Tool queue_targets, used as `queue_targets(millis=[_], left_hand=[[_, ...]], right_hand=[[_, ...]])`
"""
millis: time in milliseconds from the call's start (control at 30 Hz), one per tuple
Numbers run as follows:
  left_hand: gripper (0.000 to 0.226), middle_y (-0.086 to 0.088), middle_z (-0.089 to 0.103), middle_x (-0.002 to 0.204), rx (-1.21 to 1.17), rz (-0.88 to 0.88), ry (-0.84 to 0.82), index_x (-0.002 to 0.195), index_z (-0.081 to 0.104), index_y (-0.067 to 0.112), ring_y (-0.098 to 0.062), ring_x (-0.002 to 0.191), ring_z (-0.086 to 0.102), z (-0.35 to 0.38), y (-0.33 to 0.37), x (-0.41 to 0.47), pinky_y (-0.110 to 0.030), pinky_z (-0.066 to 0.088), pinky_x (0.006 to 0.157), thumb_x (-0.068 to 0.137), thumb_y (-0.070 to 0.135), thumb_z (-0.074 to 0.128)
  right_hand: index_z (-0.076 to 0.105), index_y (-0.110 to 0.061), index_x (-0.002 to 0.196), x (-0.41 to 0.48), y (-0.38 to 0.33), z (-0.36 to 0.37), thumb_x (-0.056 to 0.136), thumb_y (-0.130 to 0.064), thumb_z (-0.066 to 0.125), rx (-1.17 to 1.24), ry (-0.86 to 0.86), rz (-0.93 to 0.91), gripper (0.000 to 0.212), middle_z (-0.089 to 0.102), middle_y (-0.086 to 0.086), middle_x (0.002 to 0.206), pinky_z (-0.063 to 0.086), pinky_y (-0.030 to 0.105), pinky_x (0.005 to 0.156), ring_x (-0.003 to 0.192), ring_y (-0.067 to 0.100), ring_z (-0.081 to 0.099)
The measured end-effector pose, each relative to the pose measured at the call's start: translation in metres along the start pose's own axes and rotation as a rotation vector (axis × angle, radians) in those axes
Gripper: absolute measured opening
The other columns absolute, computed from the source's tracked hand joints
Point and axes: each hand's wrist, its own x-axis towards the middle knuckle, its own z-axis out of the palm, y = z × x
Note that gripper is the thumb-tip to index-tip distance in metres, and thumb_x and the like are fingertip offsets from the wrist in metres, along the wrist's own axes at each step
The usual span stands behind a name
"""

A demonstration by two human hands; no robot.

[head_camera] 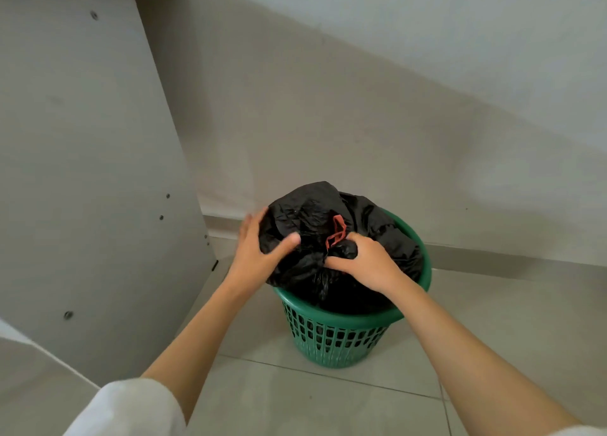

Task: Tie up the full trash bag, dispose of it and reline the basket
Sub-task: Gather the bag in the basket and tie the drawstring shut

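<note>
A full black trash bag [315, 215] bulges out of a green lattice basket [335, 334] standing on the floor by the wall. A red drawstring loop [337, 232] sticks up from the bag's gathered top. My left hand [259, 248] wraps around the bag's left side, thumb pressed into the plastic. My right hand [364, 261] is closed on the bunched plastic at the bag's neck, just below the red loop.
A grey panel with screws [85, 173] slants down on the left, close to the basket. A pale wall [361, 123] runs behind it. Light floor tiles [295, 399] spread in front and to the right of the basket.
</note>
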Motion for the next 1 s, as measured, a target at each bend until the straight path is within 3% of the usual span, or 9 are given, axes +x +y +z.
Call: queue_targets(millis=[133,233,333,467,567,633,700,767,1000], left_hand=[[0.116,0.021,-0.004,0.156,0.164,0.244,-0.347,0.150,0.005,0.038,-0.003,0.144,0.004,0.018,-0.013,-0.001,-0.032,0.014,0.116,0.060,0.063,0.074],[0.076,0.016,0.030,0.147,0.228,0.301,-0.357,0.139,0.039,0.035,-0.008,0.137,0.022,0.034,0.000,0.005,-0.033,0.022,0.116,0.073,0.053,0.070],[0.039,0.025,0.045,0.116,0.105,0.201,-0.375,0.123,0.055,0.031,0.001,0.116,0.040,0.046,0.016,0.011,-0.011,0.033,0.098,0.086,0.036,0.063],[0.018,0.015,0.066,0.104,-0.003,0.120,-0.523,0.108,0.063,0.028,0.001,0.096,0.062,0.058,0.024,0.019,-0.021,0.049,0.091,0.091,0.031,0.059],[0.025,0.002,0.072,0.102,-0.035,0.062,-0.564,0.105,0.068,0.017,-0.012,0.095,0.067,0.058,0.017,0.020,-0.031,0.051,0.090,0.091,0.034,0.057],[0.022,0.000,0.072,0.100,-0.078,0.044,-0.537,0.102,0.070,0.018,-0.013,0.094,0.068,0.057,0.014,0.017,-0.028,0.053,0.088,0.091,0.033,0.058],[0.011,0.007,0.073,0.094,-0.145,0.034,-0.477,0.096,0.070,0.025,-0.004,0.088,0.068,0.054,0.015,0.013,-0.017,0.052,0.078,0.090,0.028,0.060],[0.007,0.013,0.071,0.088,-0.161,0.084,-0.389,0.091,0.069,0.027,0.003,0.081,0.066,0.052,0.014,0.011,-0.010,0.047,0.071,0.088,0.023,0.065],[0.037,0.004,0.063,0.083,-0.149,0.098,-0.166,0.088,0.052,0.017,-0.006,0.078,0.061,0.043,0.008,0.006,-0.023,0.048,0.074,0.070,0.031,0.081]], right_hand=[[0.052,-0.028,0.101,-0.005,0.005,-0.005,0.068,-0.057,0.073,0.142,0.032,0.003,0.049,0.064,-0.010,0.101,0.046,0.035,0.082,0.092,0.010,0.059],[0.063,-0.031,0.101,-0.013,0.003,-0.015,0.066,-0.048,0.079,0.207,0.081,-0.067,0.042,0.066,-0.020,0.094,0.047,0.026,0.083,0.089,-0.004,0.059],[0.066,-0.029,0.092,-0.015,0.011,-0.019,0.056,-0.067,0.074,0.172,0.174,-0.073,0.053,0.062,-0.009,0.091,0.047,0.036,0.087,0.092,0.010,0.056],[0.069,-0.017,0.107,-0.010,0.026,-0.025,0.056,-0.071,0.065,-0.105,0.311,-0.215,0.074,0.039,-0.015,0.135,0.019,0.038,0.113,0.132,0.017,0.017],[0.065,-0.019,0.116,-0.005,0.026,-0.028,0.065,-0.058,0.070,-0.042,0.079,-0.246,0.065,0.012,-0.022,0.154,0.000,0.034,0.112,0.142,0.006,-0.017],[0.065,-0.025,0.112,-0.001,0.023,-0.028,0.070,-0.052,0.073,0.026,-0.062,-0.240,0.050,0.040,-0.018,0.144,0.015,0.033,0.112,0.142,0.007,0.018],[0.062,-0.024,0.089,0.002,0.017,-0.027,0.071,-0.052,0.074,0.068,-0.085,-0.200,0.035,0.065,-0.010,0.095,0.040,0.031,0.085,0.095,0.009,0.059],[0.050,-0.022,0.075,0.003,0.013,-0.025,0.069,-0.054,0.074,0.062,-0.045,-0.162,0.041,0.057,-0.004,0.070,0.036,0.031,0.064,0.066,0.013,0.053],[0.026,-0.046,0.138,0.006,0.000,-0.019,0.058,-0.069,0.071,-0.171,-0.201,-0.097,0.095,0.052,0.000,0.134,0.042,0.035,0.095,0.121,0.021,0.048]])
